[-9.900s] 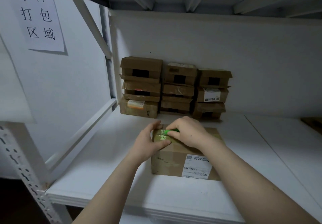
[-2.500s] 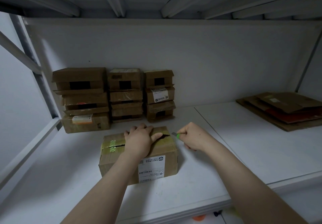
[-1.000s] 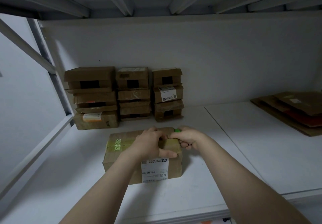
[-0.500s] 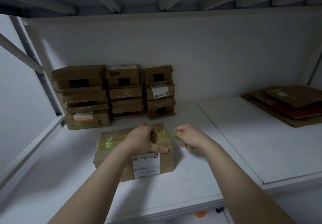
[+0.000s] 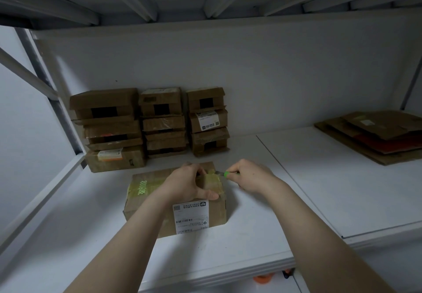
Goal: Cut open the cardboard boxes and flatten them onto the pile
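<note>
A taped brown cardboard box (image 5: pixel 146 203) with a white shipping label lies on the white shelf (image 5: pixel 262 231) in front of me. My left hand (image 5: pixel 187 184) grips its top right part, thumb on the front edge. My right hand (image 5: pixel 249 175) holds a small green-handled cutter (image 5: pixel 225 173) at the box's right top edge, with the blade tip on the tape. The pile of flattened cardboard (image 5: pixel 379 137) lies at the far right of the shelf.
Three stacks of brown boxes (image 5: pixel 150 123) stand against the back wall on the left. A slanted metal upright (image 5: pixel 52 101) closes the left side. A shelf with ribs hangs low overhead. Something orange (image 5: pixel 262 279) shows below the front edge.
My right hand has brought the cutter back against the box's right top edge. My left hand keeps its grip on the box top. The view has shifted slightly.
</note>
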